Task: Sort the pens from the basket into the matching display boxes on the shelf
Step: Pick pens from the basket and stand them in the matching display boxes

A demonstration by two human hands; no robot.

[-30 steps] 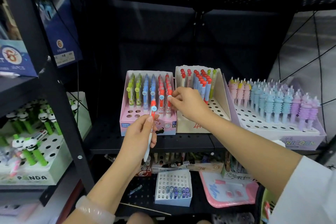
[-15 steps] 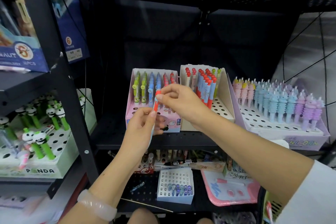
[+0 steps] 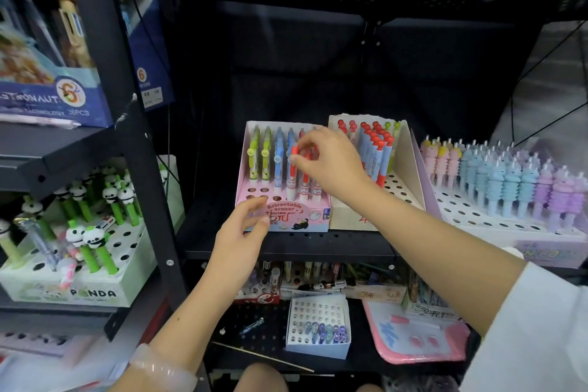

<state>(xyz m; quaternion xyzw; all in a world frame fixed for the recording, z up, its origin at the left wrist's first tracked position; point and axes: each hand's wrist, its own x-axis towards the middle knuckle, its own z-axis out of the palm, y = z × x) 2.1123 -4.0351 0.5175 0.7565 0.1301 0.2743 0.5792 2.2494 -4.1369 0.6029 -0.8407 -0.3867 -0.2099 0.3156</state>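
Head cam view: right hand (image 3: 331,165) pinches the red cap of a red-topped, white-barrelled pen (image 3: 292,175) standing in a hole of the pink display box (image 3: 286,216) on the shelf (image 3: 318,243). That box shows roughly two green, two blue and about three red pens, partly hidden by the hand. Left hand (image 3: 241,232) hovers loose-fingered by the box front, holding nothing. A second ago the left hand held this pen below the box; now it's slotted in.
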